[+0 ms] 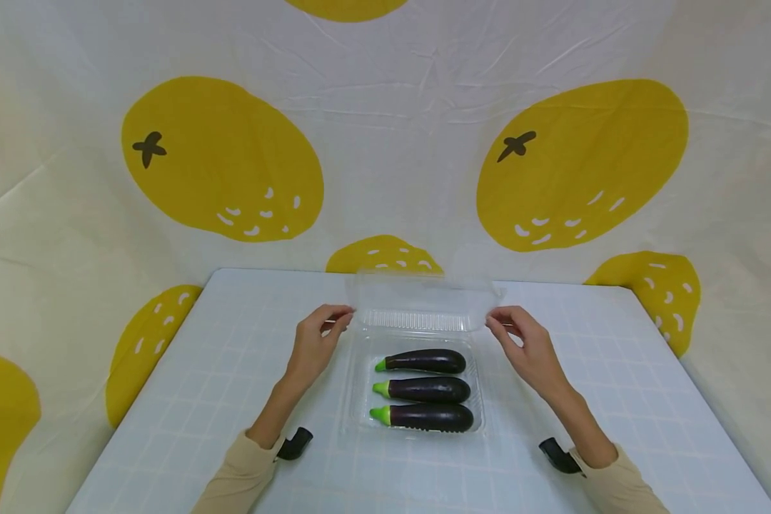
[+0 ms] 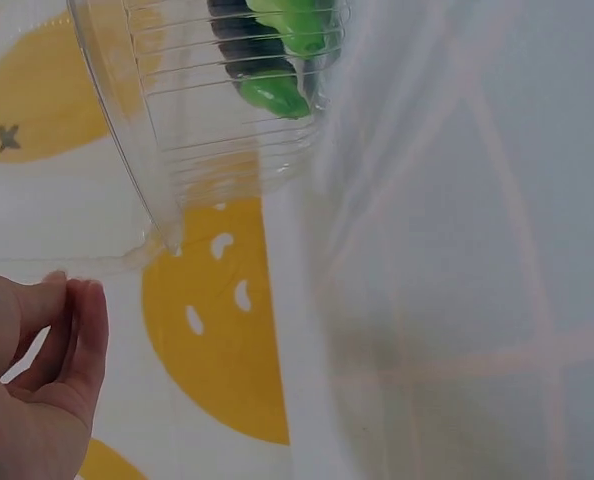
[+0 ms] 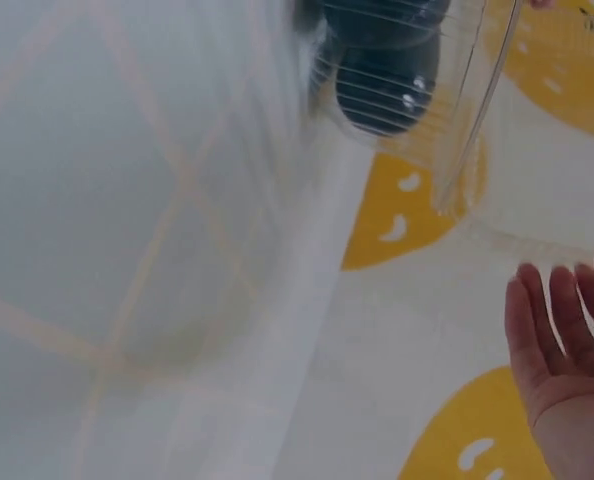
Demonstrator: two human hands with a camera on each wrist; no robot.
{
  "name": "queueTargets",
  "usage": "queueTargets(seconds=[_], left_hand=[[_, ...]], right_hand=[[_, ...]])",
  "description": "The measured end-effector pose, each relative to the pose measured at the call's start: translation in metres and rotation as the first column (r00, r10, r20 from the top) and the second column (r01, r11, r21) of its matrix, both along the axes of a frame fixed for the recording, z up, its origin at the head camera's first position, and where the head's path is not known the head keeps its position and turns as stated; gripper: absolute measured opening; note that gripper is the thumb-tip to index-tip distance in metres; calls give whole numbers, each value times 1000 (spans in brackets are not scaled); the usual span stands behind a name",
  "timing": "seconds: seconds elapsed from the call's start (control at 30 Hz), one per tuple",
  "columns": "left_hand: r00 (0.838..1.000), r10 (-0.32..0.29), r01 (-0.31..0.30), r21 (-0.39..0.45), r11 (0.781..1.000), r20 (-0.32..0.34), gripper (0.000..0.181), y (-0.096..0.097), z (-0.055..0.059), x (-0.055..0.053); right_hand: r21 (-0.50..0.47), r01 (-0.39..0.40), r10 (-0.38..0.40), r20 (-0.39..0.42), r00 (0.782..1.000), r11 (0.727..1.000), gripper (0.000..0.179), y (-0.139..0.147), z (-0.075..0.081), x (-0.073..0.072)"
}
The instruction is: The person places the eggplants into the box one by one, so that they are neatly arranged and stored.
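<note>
A clear plastic clamshell box stands on the table with its lid raised on the far side. Three dark purple eggplants lie in its base, one behind the other, green stem ends to the left. My left hand pinches the lid's left edge between thumb and fingers. At the opposite edge, my right hand pinches the lid with its fingertips. Through the ribbed side wall in the left wrist view show the green stems; the rounded dark ends appear in the right wrist view.
The table has a pale cloth with a faint grid. Behind it hangs a white curtain printed with large yellow fruit. A black wrist device sits at the left cuff, another at the right cuff.
</note>
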State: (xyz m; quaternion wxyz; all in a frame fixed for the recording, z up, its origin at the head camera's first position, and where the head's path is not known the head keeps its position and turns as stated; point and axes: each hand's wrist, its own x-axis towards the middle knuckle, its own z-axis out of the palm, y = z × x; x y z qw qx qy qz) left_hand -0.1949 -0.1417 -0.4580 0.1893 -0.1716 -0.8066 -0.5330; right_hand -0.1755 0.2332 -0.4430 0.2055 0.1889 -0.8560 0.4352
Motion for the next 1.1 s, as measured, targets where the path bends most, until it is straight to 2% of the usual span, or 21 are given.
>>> queueTargets(seconds=[0.1, 0.2, 0.37, 0.57, 0.77, 0.93, 1.1], left_hand=[[999, -38, 37, 39, 999, 14, 18, -2, 0, 3], [995, -72, 67, 88, 994, 62, 19, -3, 1, 5], [981, -90, 67, 139, 988, 171, 22, -5, 1, 9], [957, -102, 62, 153, 986, 270, 28, -9, 0, 13], [928, -132, 77, 166, 983, 348, 32, -14, 0, 19], [899, -161, 96, 176, 980, 408, 30, -17, 3, 25], [873, -215, 139, 201, 970, 437, 33, -19, 3, 33]], right_hand=[[19, -4, 3, 27, 1000, 1000, 15, 1, 1, 3], [32, -17, 15, 59, 998, 999, 14, 3, 3, 7], [32, -48, 45, 98, 994, 998, 13, 7, 5, 13], [-5, -71, 71, 173, 982, 997, 11, 9, 6, 19], [-98, -113, 138, 297, 945, 989, 14, 14, 8, 25], [-107, -138, 169, 382, 909, 985, 19, 18, 8, 30], [-125, -143, 184, 448, 875, 982, 26, 18, 8, 38]])
